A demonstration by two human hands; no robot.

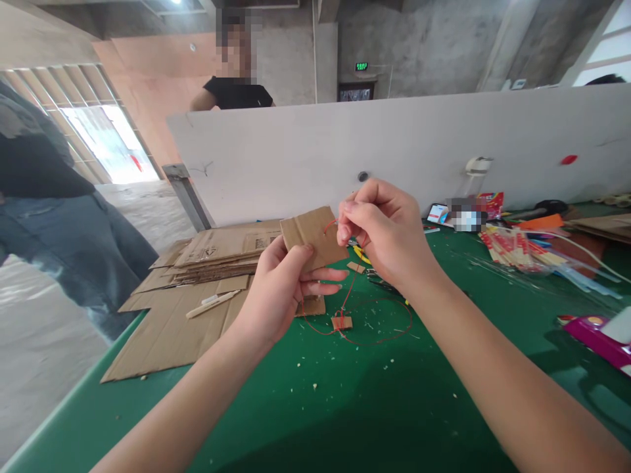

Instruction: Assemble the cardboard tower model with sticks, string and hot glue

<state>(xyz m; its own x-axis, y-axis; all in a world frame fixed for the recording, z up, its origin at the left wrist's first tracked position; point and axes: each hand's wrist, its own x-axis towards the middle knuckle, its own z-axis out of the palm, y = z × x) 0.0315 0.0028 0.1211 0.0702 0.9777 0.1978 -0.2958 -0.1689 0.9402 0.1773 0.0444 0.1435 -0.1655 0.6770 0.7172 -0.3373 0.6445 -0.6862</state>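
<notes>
A small piece of cardboard (315, 233) is pinched between the thumb and fingers of my left hand (280, 286), tilted up above the table. Close to its right edge, my right hand (377, 226) is closed on a thin red string (329, 226) that comes out of the cardboard. More of the string hangs below my right hand and loops over the green tabletop. A little cardboard scrap (342, 322) lies where the string crosses itself. Partly behind my right hand are yellow-handled pliers (362, 255).
Stacked cardboard sheets (221, 253) lie on the left, with a wooden stick (211, 305) on top. Bundled sticks (517, 248), a phone (438, 214) and a magenta tool (599, 341) are on the right. A white partition (296, 157) bounds the back; two people stand beyond the table.
</notes>
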